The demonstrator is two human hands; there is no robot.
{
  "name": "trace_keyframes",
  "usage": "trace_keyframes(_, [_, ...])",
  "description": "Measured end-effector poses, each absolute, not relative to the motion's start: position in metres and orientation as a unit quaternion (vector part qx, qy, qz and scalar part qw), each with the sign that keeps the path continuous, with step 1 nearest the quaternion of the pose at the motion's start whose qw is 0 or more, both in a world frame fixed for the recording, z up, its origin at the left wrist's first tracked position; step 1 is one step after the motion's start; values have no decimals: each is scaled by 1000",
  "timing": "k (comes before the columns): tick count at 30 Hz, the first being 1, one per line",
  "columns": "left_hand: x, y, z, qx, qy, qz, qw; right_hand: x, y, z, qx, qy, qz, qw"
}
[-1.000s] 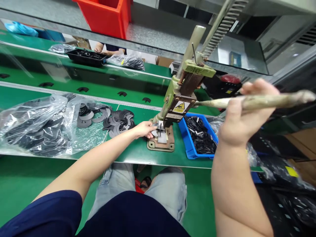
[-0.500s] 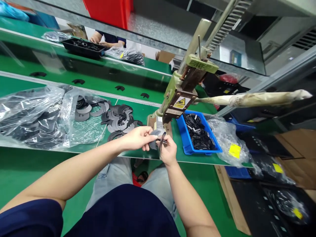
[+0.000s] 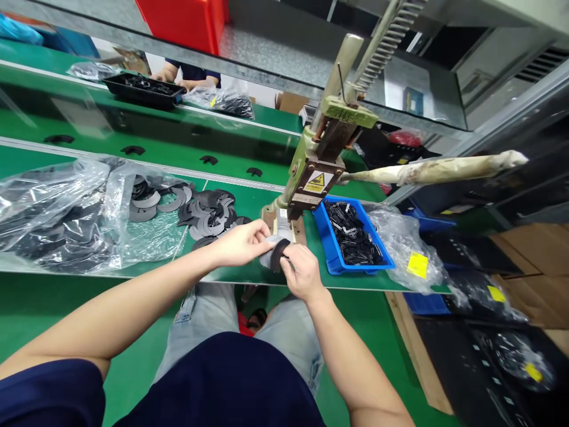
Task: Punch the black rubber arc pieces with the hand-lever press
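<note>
In front of the hand press, my left hand pinches the edge of a grey curved piece. My right hand grips a black curved piece, which overlaps the grey one between my hands. Whether the two are joined, I cannot tell. To the left of my fingers lies a loose pile of grey and black crescent pieces. A blue bin of small black parts stands right of the press.
Clear plastic bags of black pieces cover the left of the green bench. The press's wrapped lever sticks out to the right. Several black curved parts lie behind the bench edge. Across from me, a co-worker's hands show beside a black tray.
The black curved piece has turned from edge-on to show its broad face over the grey piece. My right hand has rotated with it. The whole view has shifted slightly.
</note>
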State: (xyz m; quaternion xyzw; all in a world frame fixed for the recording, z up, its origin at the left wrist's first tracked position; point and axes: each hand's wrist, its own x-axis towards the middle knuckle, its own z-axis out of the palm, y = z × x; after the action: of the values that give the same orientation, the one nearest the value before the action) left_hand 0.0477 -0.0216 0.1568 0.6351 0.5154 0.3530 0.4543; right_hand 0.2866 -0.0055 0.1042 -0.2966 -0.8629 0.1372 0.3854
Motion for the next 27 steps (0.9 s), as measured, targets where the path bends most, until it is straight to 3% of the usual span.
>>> trace_keyframes(3, [54,-30,164,720,522,377,259,290,-4,104,-293,-879,95,364])
trace_keyframes(5, [61,-34,166,763,500,341,228,291,-3,102,-289,-886,74,356])
trace_keyframes(8, [71,-34,161,751,518,310,269,292,-3,102,-278,-891,53,355])
trace_keyframes(15, [76,-29,143,613,505,325,513,296,-11,101,-265,-885,45,380])
trace_keyframes(27, [76,-40,154,658,546,331,399,301,-4,107,-246,-901,58,354])
